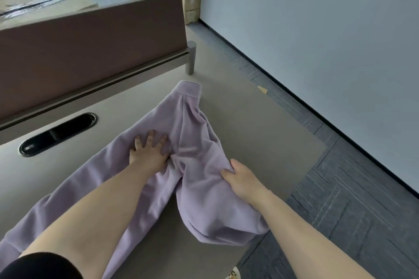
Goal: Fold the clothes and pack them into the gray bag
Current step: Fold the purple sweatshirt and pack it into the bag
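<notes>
Right grip [238, 175]: fingers curled, pinching fold of lilac garment [199, 142] at its right edge. Left hand [149, 149]: flat, fingers spread, pressing cloth at middle. Garment lies crumpled on bench [249, 120], long axis from far right, ribbed end near bench corner, to near left, draped off near edge. Bulk of cloth lies left and beyond right grip; left hand nearer centre. Fleece-like, soft, wrinkled, unfolded. Gray bag not visible.
</notes>
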Tool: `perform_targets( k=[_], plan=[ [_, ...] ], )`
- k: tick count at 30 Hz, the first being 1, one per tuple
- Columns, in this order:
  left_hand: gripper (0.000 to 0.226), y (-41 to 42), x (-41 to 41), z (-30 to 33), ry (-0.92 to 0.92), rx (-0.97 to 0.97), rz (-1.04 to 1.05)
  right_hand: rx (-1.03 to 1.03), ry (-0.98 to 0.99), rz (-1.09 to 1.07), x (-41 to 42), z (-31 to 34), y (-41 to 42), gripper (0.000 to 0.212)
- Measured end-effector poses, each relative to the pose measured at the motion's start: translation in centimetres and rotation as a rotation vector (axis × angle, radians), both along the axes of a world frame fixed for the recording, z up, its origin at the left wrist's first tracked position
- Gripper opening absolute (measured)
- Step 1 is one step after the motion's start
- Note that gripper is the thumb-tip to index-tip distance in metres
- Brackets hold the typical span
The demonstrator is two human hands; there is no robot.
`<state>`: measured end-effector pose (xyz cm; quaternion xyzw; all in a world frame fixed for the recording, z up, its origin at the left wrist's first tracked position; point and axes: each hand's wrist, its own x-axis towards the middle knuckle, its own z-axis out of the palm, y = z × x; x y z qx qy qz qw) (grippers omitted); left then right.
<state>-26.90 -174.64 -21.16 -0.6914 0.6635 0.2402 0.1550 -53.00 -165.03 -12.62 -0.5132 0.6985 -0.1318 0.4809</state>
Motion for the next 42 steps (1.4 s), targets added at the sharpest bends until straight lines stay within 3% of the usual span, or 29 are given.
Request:
perform_targets(
  k=[1,3,5,8,10,13,15,17,21,25,27,31,32,34,36,40,42],
  plan=[
    [0.07,-0.2,0.5,0.0,-0.014,0.0,0.019,0.034,0.046,0.031,-0.2,-0.3,-0.2,0.024],
    [0.07,-0.4,1.2,0.0,-0.056,-0.007,0.048,0.154,-0.074,0.058,-0.6,-0.2,-0.7,0.041],
    [0.068,-0.3,1.6,-0.1,-0.084,-0.026,0.089,0.224,-0.113,0.295,-0.5,0.7,-0.4,0.063],
    [0.068,0.0,1.6,-0.3,-0.065,-0.05,0.136,0.145,0.228,0.627,-1.4,0.0,0.9,0.035],
    [0.069,0.3,1.8,-0.5,-0.054,-0.068,0.16,0.037,0.263,0.487,-2.3,-0.7,1.2,0.019],
    [0.07,0.8,2.2,-0.6,-0.06,-0.079,0.211,-0.15,-0.129,-0.029,-2.9,0.5,-0.2,0.012],
    [0.07,1.0,2.3,-0.6,-0.071,-0.085,0.238,-0.212,-0.336,-0.233,-3.3,2.3,-2.3,0.013],
    [0.069,0.9,2.0,-0.2,-0.071,-0.068,0.27,-0.124,-0.31,-0.134,-3.8,3.4,-3.9,0.015],
    [0.072,0.1,0.3,1.4,0.006,-0.058,0.315,0.314,-0.155,0.176,-4.4,3.8,-4.2,0.033],
    [0.062,0.6,-2.4,1.4,0.209,-0.127,-0.034,0.209,0.183,0.292,-2.4,2.2,-3.8,0.024],
    [0.059,1.1,-2.9,0.4,0.186,-0.118,-0.115,0.208,0.226,0.279,-1.4,2.0,-3.7,0.029],
    [0.06,1.5,-2.7,-1.6,0.092,-0.175,-0.124,0.439,-0.295,0.123,-2.7,3.9,-3.9,0.042],
    [0.06,1.5,-2.7,-1.7,0.082,-0.186,-0.122,0.511,-0.298,0.178,-3.3,4.1,-3.4,0.045],
    [0.06,1.3,-2.9,-1.7,0.095,-0.167,-0.104,0.62,-0.116,0.319,-4.4,3.7,-1.9,0.047],
    [0.059,1.1,-3.1,-1.3,0.119,-0.139,-0.082,0.623,-0.018,0.334,-5.1,3.5,-0.5,0.054],
    [0.058,0.3,-2.4,-0.1,0.135,-0.051,-0.114,0.468,-0.451,-0.015,-7.0,4.8,0.9,0.043],
    [0.058,-0.1,-2.3,0.2,0.133,-0.022,-0.099,0.509,-0.443,-0.034,-7.3,5.1,1.7,0.039]
  ],
)
